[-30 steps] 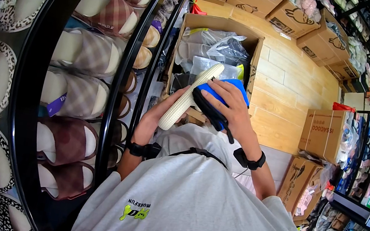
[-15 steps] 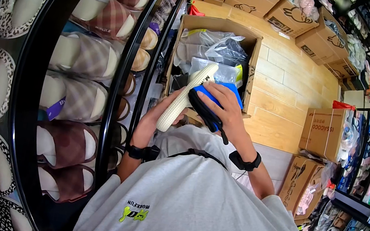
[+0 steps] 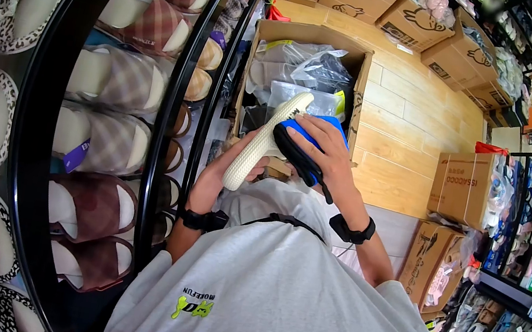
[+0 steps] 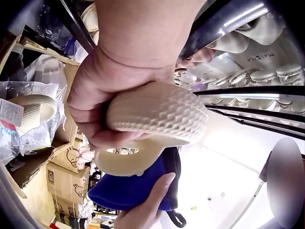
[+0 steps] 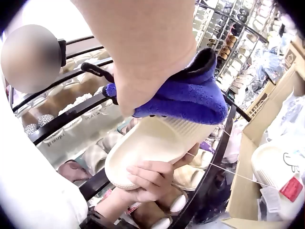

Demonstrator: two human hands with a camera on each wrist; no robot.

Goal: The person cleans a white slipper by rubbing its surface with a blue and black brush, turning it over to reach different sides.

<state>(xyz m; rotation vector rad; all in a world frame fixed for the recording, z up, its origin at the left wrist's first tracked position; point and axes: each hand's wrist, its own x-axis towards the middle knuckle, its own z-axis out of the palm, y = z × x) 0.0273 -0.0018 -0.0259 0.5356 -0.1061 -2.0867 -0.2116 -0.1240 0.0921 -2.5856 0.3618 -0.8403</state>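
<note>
A cream slipper [image 3: 252,157] with a textured sole stands tilted on its side in front of the person's waist. The left hand [image 3: 226,168] grips it from the outer side, and the left wrist view shows the fingers curled round the sole [image 4: 159,112]. A blue cloth [image 3: 338,127] with black edging and a black loop is in the right hand [image 3: 327,149], held against the slipper's upper. In the right wrist view the fuzzy cloth [image 5: 190,100] overlaps the strap, while the pale footbed [image 5: 143,148] shows below. Dark lettering peeks out beside the cloth in the head view.
Below the hands stands an open carton [image 3: 362,87] holding bagged slippers [image 3: 284,56]. Racks of slippers [image 3: 128,83] with black rails [image 3: 170,129] run close on the left. Further cartons [image 3: 463,185] line the wooden floor [image 3: 394,117], with more shelves at right.
The cloth and right hand have shifted slightly down and left along the slipper, uncovering dark lettering near its upper end. The left hand keeps its hold.
</note>
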